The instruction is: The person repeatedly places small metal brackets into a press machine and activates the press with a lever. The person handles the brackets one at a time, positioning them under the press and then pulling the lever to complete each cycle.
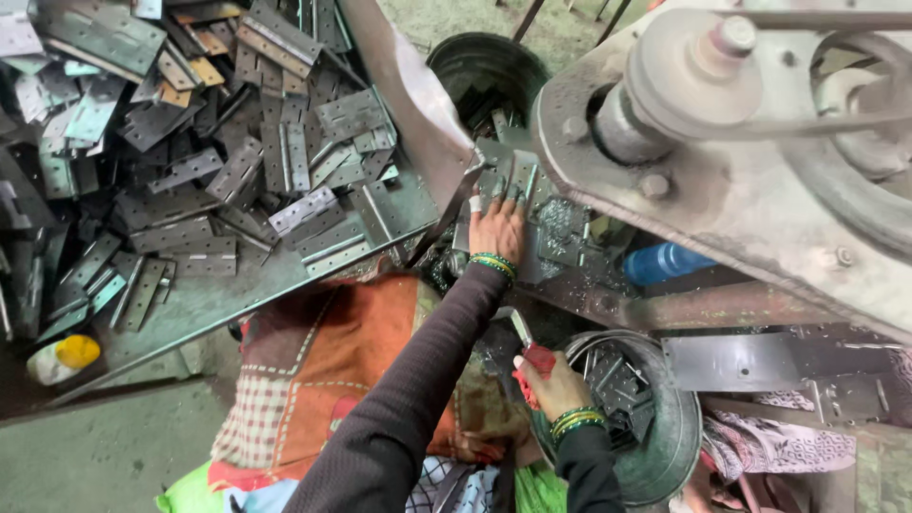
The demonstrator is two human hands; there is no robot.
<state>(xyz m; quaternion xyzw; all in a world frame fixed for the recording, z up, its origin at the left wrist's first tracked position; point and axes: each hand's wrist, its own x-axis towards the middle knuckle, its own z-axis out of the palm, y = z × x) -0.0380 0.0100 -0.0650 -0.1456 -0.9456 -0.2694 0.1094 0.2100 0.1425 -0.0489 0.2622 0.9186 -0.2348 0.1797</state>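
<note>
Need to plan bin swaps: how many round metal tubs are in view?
2. One dark tub stands at the top behind the machine; one tub of hinges sits bottom right by the right hand. Others may be hidden.

A grey metal hinge [518, 180] is held flat on the press bed beneath the machine head, far of centre, its leaves spread and its knuckle running away from the viewer. A second hinge piece [522, 328], narrow and pale grey, is gripped upright, nearer, just left of a round pan, beside a red-handled tool [538, 362].
</note>
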